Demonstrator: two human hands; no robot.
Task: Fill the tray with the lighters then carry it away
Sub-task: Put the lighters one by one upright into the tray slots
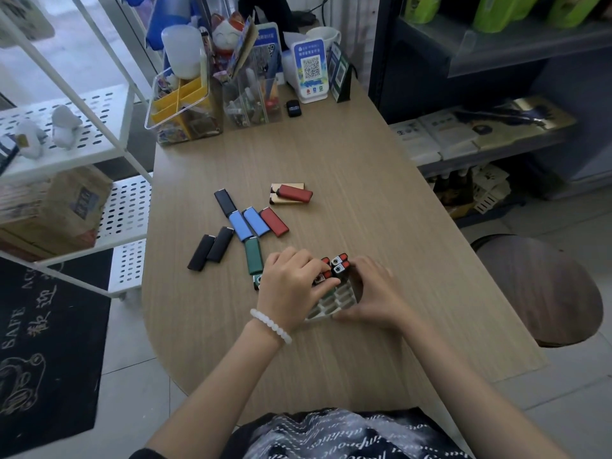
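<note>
Fingers of left hand pinch red lighter above tray; right hand grips tray edge.

Head camera looks steeply down, close over the table.

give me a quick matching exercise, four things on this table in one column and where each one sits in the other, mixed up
Things:
1. green lighter
2. red lighter
3. white tray
4. pair of black lighters

Places:
A. lying across the gold lighters
B. between the two hands
C. farthest left of the loose lighters
D. flat on the table just beyond the left hand

Pairs: 1-D, 2-A, 3-B, 4-C
</note>
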